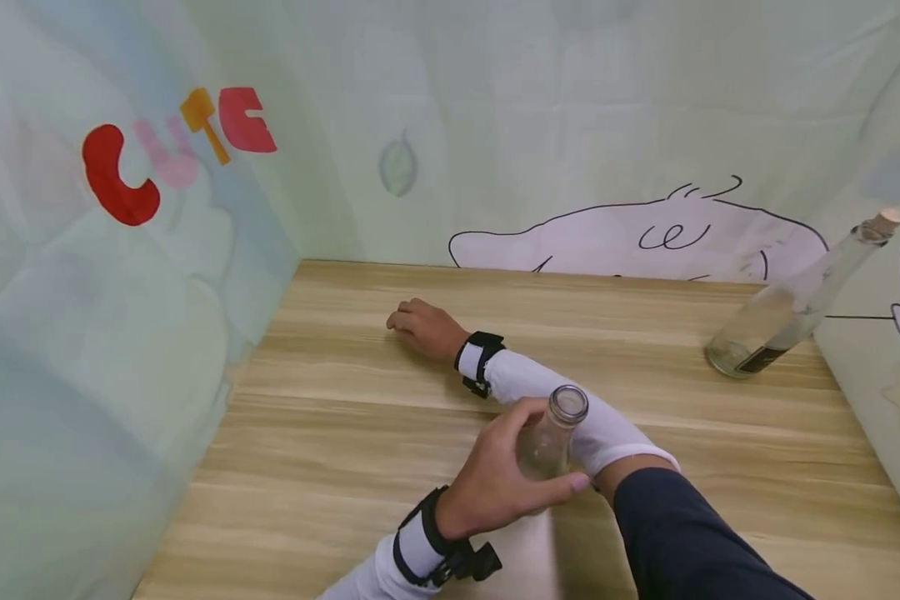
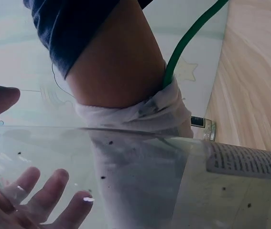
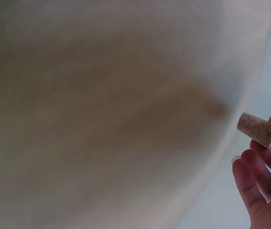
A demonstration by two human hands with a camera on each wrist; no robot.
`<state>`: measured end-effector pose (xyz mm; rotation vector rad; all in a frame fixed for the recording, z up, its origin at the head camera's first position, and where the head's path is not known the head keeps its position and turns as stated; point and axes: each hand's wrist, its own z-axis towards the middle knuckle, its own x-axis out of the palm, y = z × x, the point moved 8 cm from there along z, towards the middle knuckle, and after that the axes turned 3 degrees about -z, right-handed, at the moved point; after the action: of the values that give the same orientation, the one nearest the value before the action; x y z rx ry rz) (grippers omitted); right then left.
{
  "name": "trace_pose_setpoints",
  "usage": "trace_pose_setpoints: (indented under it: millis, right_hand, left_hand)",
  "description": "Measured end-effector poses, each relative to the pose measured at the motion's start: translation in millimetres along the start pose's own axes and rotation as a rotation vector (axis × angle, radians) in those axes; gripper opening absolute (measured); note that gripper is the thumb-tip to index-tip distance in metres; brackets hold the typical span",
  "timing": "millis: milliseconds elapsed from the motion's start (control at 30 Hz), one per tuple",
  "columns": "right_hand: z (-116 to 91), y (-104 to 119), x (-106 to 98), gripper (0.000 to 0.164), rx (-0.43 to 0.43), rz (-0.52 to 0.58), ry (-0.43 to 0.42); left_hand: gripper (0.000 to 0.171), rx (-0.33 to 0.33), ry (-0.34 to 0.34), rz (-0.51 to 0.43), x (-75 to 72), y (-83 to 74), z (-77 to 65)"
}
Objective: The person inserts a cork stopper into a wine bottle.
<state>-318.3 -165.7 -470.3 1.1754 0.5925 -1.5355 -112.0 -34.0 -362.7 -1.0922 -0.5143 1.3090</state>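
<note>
My left hand [image 1: 495, 475] grips an uncorked clear glass bottle [image 1: 546, 448] around its upper part, with its bare mouth facing up. In the left wrist view, fingers [image 2: 54, 195] show through the glass, and a printed label [image 2: 250, 160] is on the bottle's side. My right arm crosses beyond that bottle. Low over the table, left of centre, is my right hand [image 1: 429, 329]. The right wrist view has it pinching a cork [image 3: 254, 130] between thumb and fingertips; in the head view that cork is hidden.
At the right stands a second clear glass bottle [image 1: 791, 304] with a dark label, its neck closed by a cork [image 1: 888, 220]. The wooden table [image 1: 330, 350] meets printed cloth walls [image 1: 345, 167] at the back and both sides.
</note>
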Motion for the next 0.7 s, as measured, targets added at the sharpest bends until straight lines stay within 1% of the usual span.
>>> trace_pose_setpoints:
  millis: [67,133,233,333,433,533,633,700]
  right_hand:
    - [-1,1,-14,0.015,0.009,0.019,-0.026]
    - [-1,1,-32,0.016,0.011,0.040,-0.053]
    - [-4,4,-69,0.019,0.006,0.076,-0.112]
    - [-14,11,-111,0.020,-0.025,0.094,-0.209]
    - [-31,23,-157,0.021,-0.055,0.117,-0.317]
    - [-52,40,-204,0.021,-0.087,0.166,-0.410]
    - [-74,54,-248,0.022,-0.101,0.242,-0.481]
    - [-89,63,-274,0.021,-0.094,0.304,-0.507]
  left_hand:
    - [0.064,0.013,-0.004,-0.001,-2.5,-0.6,0.3]
    - [0.064,0.035,-0.008,-0.005,-5.2,-2.5,1.9]
    - [0.065,0.080,-0.017,-0.011,-10.9,-6.6,5.7]
    - [0.067,0.116,-0.022,-0.011,-18.4,-11.0,8.2]
    - [0.069,0.142,-0.007,-0.028,-26.6,-15.7,9.1]
    - [0.067,0.191,0.002,-0.038,-35.5,-21.4,8.8]
    - [0.065,0.253,-0.029,-0.063,-47.7,-26.5,8.9]
    - [0.062,0.296,-0.064,-0.105,-57.6,-28.9,9.0]
